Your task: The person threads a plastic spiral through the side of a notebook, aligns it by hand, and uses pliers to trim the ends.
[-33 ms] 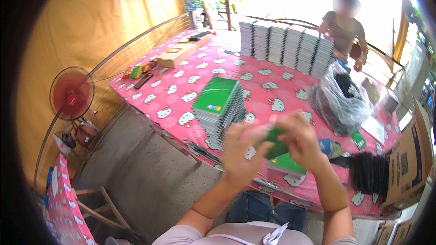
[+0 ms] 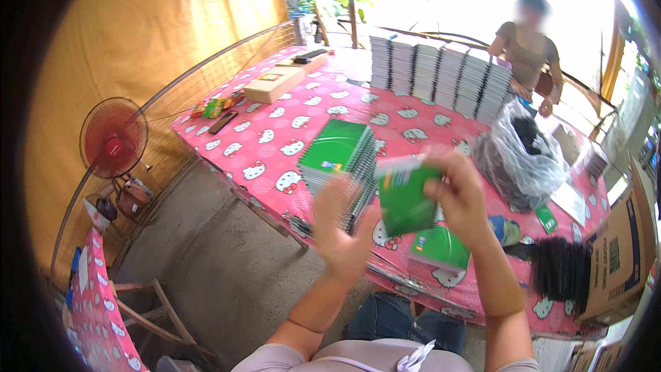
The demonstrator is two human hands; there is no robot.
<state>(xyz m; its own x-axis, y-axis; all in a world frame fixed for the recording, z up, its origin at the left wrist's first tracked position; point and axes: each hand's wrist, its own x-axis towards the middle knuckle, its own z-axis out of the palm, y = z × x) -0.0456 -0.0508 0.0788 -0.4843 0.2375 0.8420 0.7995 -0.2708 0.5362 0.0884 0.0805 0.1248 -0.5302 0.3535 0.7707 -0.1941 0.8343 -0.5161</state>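
Note:
My right hand (image 2: 460, 189) grips a small green-covered notebook (image 2: 405, 205) by its right side, holding it tilted above the table. To its left, my left hand (image 2: 342, 238) is apart from the notebook, fingers spread and smeared by motion, with nothing in it. Just beyond that hand stands a stack of green spiral notebooks (image 2: 339, 146) with black coils. Below my right hand lies a short pile of green-covered notebooks (image 2: 441, 248) whose binding I cannot make out. Black binding coils (image 2: 561, 265) lie bunched at the right, beside a cardboard box.
The pink patterned table (image 2: 261, 158) carries tall rows of spiral notebooks (image 2: 437, 76) at the back. At right are a clear plastic bag (image 2: 516, 165) of black items and an open cardboard box (image 2: 620, 248). Across the table, a person (image 2: 530, 55) works. A red fan (image 2: 113, 139) stands left.
My left hand has come away from the green notebook toward the left. The notebook, in my right hand, now shows its cover more fully.

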